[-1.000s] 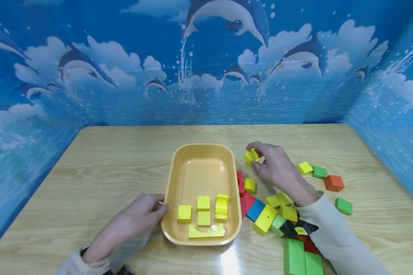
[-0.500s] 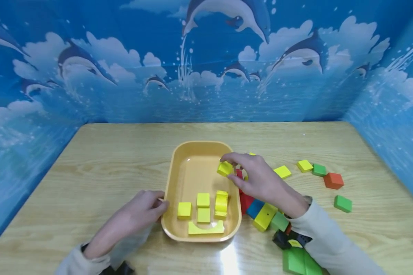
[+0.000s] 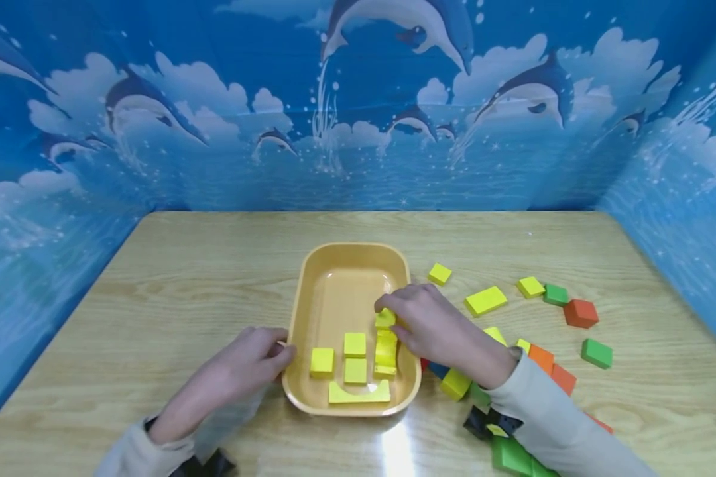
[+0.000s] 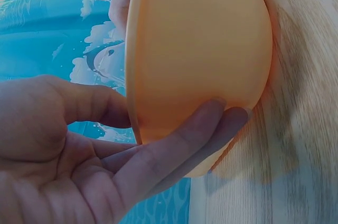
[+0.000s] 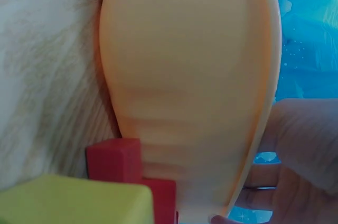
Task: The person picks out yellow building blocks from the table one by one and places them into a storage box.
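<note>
A pale orange plastic tray [image 3: 349, 265] sits mid-table with several yellow blocks in its near half, among them a cube [image 3: 322, 362] and a long arched block [image 3: 359, 393]. My left hand [image 3: 241, 363] grips the tray's left rim; in the left wrist view the thumb [image 4: 105, 109] is at the rim and the fingers [image 4: 179, 145] lie along the outer wall. Inside the tray's right side, my right hand [image 3: 438, 324] pinches a small yellow block [image 3: 384, 318], right behind a yellow curved block [image 3: 385, 351]. In the right wrist view the tray wall hides that block.
Right of the tray lie loose blocks: a yellow one [image 3: 439, 273], a longer yellow one [image 3: 486, 301], green [image 3: 597, 353], red [image 3: 581, 313] and orange ones [image 3: 541, 358]. Red blocks [image 5: 113, 160] stand against the tray's outer wall. My right forearm covers part of the pile.
My right hand has carried the small yellow block from right of the tray, over its rim, and down behind the curved block. My left hand has stayed on the rim.
</note>
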### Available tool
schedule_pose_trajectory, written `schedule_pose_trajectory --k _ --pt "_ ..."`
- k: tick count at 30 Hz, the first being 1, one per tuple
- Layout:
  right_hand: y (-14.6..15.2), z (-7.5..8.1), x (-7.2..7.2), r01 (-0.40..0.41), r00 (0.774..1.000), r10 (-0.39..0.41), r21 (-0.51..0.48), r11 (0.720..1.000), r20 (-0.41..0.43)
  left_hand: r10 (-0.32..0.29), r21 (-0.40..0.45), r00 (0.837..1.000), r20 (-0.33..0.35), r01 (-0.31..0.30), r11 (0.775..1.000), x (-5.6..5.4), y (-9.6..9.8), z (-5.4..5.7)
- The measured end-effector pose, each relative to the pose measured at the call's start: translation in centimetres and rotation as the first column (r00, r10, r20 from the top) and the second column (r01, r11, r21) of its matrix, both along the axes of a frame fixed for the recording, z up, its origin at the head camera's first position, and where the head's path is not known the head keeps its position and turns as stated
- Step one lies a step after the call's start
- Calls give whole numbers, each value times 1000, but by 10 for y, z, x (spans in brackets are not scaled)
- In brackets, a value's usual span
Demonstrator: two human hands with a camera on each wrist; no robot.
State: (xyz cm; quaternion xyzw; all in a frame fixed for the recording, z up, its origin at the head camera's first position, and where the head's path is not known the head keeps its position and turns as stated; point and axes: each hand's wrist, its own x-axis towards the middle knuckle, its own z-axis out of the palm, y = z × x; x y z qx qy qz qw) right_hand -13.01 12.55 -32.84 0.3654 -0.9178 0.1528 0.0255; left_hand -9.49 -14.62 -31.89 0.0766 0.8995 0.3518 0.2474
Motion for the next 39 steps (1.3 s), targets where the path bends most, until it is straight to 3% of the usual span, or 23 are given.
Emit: schedule_pose_trajectory --k 4,13,17,20,25,29,33,36,39 --pt "-2 0 2 34 998 -35 11 999 47 -15 13 1000 -19 16 1000 0 -1 -1" --pt "-3 -1 3 54 993 -57 28 998 99 35 -38 997 65 -32 999 -6 3 2" --pt "0 0 1 43 997 -44 16 999 71 14 -22 999 34 -13 1000 -5 2 1" --pt "4 2 -1 55 998 -53 -48 997 27 -10 2 1000 -3 10 1000 -3 0 -1" --pt "19 7 -14 148 987 -156 -168 975 -32 -20 14 999 -32 21 1000 -2 -1 -3" --pt "36 8 -28 289 957 -292 -137 947 4 -24 29 999 -33 25 999 -1 -2 -2" --pt "55 6 -37 430 900 -428 -16 902 86 -27 43 999 -25 28 999 0 -2 -2" --pt "63 4 -42 484 860 -489 71 872 144 -23 43 999 -23 24 999 -1 -2 -3" --pt "66 0 -45 488 841 -506 137 862 192 -18 44 1000 -26 19 999 -1 -2 -3"
